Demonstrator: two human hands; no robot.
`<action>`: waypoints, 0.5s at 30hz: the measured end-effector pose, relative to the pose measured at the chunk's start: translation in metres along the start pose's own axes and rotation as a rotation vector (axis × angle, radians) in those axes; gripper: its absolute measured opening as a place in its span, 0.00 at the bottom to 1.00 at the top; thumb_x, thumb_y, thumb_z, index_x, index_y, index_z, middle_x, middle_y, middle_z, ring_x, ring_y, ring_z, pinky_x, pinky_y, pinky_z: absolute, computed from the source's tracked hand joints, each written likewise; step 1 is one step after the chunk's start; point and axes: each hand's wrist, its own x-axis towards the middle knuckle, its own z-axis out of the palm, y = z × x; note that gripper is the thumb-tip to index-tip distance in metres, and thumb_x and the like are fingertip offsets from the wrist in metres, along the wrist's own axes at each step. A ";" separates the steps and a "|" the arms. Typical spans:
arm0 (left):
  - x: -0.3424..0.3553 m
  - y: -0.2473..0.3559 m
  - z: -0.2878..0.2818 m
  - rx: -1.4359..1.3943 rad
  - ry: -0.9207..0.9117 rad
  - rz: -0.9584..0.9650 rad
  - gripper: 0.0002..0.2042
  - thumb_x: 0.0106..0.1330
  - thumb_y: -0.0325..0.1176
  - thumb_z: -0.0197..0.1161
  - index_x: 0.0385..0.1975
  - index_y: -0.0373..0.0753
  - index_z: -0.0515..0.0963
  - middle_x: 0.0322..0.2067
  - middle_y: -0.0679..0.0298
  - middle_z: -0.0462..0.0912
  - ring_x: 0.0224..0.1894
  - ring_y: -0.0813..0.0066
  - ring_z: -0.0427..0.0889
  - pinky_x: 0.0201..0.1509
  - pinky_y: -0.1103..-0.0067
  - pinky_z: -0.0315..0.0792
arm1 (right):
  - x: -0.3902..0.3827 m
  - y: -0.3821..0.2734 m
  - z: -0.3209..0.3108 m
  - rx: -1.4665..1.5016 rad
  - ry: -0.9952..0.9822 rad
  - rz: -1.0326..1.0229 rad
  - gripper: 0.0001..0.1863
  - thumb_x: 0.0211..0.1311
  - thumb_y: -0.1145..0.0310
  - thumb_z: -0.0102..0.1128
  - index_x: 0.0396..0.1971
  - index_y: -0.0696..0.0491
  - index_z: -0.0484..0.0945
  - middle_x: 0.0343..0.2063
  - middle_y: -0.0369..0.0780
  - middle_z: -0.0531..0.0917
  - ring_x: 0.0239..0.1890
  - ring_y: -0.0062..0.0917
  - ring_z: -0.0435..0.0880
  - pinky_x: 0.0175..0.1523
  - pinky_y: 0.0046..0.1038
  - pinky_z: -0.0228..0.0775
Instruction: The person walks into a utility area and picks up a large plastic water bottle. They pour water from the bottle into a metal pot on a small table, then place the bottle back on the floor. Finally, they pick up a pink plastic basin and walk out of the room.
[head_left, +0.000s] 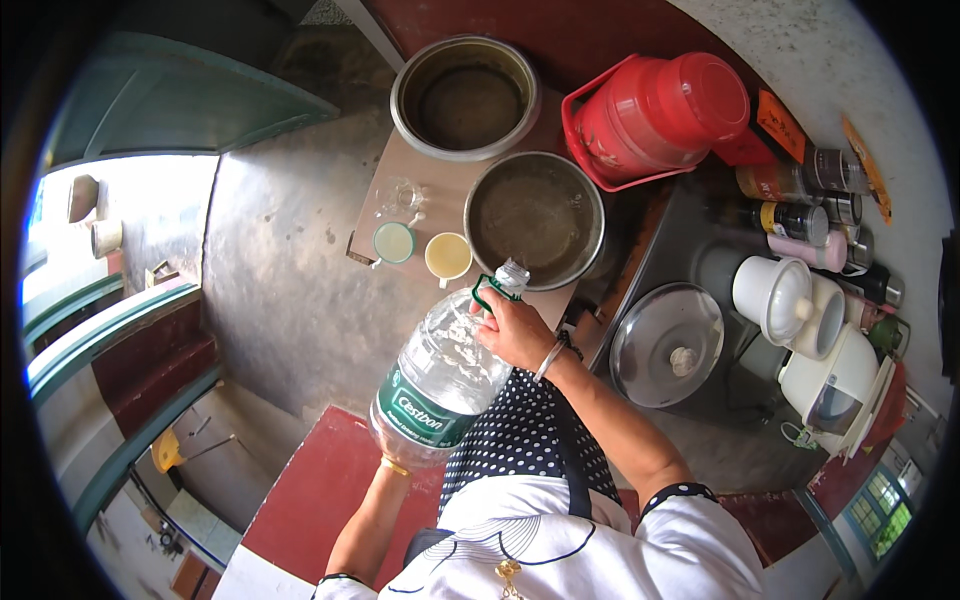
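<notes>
Here's the clear plastic bottle, up in the air in front of the person's body, tilted with its neck leading toward the metal basin on the worktop. The right hand is wrapped around the green handle by the neck, and everything up top hangs on that grip. Down at the other end, the left hand is at the base, but the bottle hides most of it, so there's no telling whether the fingers clamp or merely prop. That's the weak spot: should the base slide off that palm, the bottle would likely swing on its handle and drop toward the patterned trousers. Watch the neck, too! It hangs near the basin's front edge, with the white cup just to its left and the green-rimmed cup beyond. A drift that way might knock the nearer one over, and it looks to be holding something pale. Whether the bottle's mouth is capped can't be made out; if it's open, tipping too soon could splash over the near rim, and too steep a tilt could bring a gulping surge. Lean hard on that basin and it might skid into the pot behind.
</notes>
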 end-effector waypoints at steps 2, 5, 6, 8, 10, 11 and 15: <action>0.001 0.008 0.002 0.029 -0.027 0.000 0.33 0.59 0.41 0.65 0.62 0.38 0.60 0.56 0.62 0.73 0.57 0.73 0.73 0.63 0.73 0.66 | 0.000 0.001 0.000 0.000 -0.001 0.000 0.12 0.52 0.74 0.59 0.37 0.53 0.70 0.15 0.36 0.71 0.19 0.30 0.74 0.28 0.33 0.65; -0.003 -0.011 -0.002 -0.432 0.021 -0.109 0.31 0.63 0.41 0.62 0.63 0.38 0.59 0.58 0.62 0.72 0.59 0.72 0.71 0.64 0.72 0.65 | 0.001 0.001 0.000 0.004 -0.006 -0.009 0.12 0.53 0.74 0.59 0.37 0.53 0.70 0.15 0.36 0.70 0.19 0.29 0.74 0.28 0.33 0.65; -0.003 -0.015 -0.002 -0.671 0.048 -0.164 0.30 0.64 0.41 0.61 0.63 0.38 0.59 0.58 0.62 0.71 0.59 0.71 0.70 0.65 0.72 0.65 | 0.001 0.002 0.000 0.006 -0.010 -0.005 0.12 0.53 0.74 0.59 0.37 0.53 0.70 0.15 0.36 0.70 0.19 0.29 0.74 0.28 0.33 0.65; -0.004 -0.021 -0.005 -0.626 0.015 -0.133 0.29 0.66 0.41 0.58 0.64 0.38 0.58 0.59 0.62 0.70 0.60 0.71 0.70 0.65 0.71 0.64 | 0.001 0.002 0.000 0.010 -0.016 0.003 0.12 0.53 0.74 0.59 0.37 0.53 0.70 0.15 0.36 0.70 0.19 0.29 0.74 0.28 0.32 0.65; -0.003 -0.027 -0.007 -0.643 0.005 -0.130 0.30 0.66 0.42 0.57 0.65 0.39 0.57 0.60 0.62 0.69 0.61 0.70 0.68 0.67 0.71 0.62 | 0.001 0.004 0.001 0.012 -0.009 -0.007 0.12 0.53 0.74 0.59 0.37 0.53 0.70 0.15 0.36 0.70 0.19 0.30 0.74 0.28 0.33 0.65; -0.004 -0.031 -0.008 -0.683 0.011 -0.143 0.30 0.66 0.42 0.58 0.65 0.39 0.57 0.61 0.62 0.69 0.63 0.70 0.67 0.68 0.72 0.60 | 0.001 0.004 0.001 0.014 -0.006 -0.012 0.12 0.52 0.74 0.59 0.37 0.53 0.70 0.15 0.37 0.70 0.19 0.30 0.74 0.28 0.33 0.65; -0.004 -0.023 -0.005 -1.100 0.117 -0.280 0.30 0.65 0.43 0.58 0.64 0.39 0.58 0.59 0.63 0.70 0.60 0.71 0.69 0.67 0.70 0.62 | 0.001 0.002 0.000 0.012 -0.009 -0.004 0.12 0.52 0.74 0.59 0.37 0.53 0.70 0.15 0.37 0.70 0.19 0.30 0.74 0.28 0.33 0.65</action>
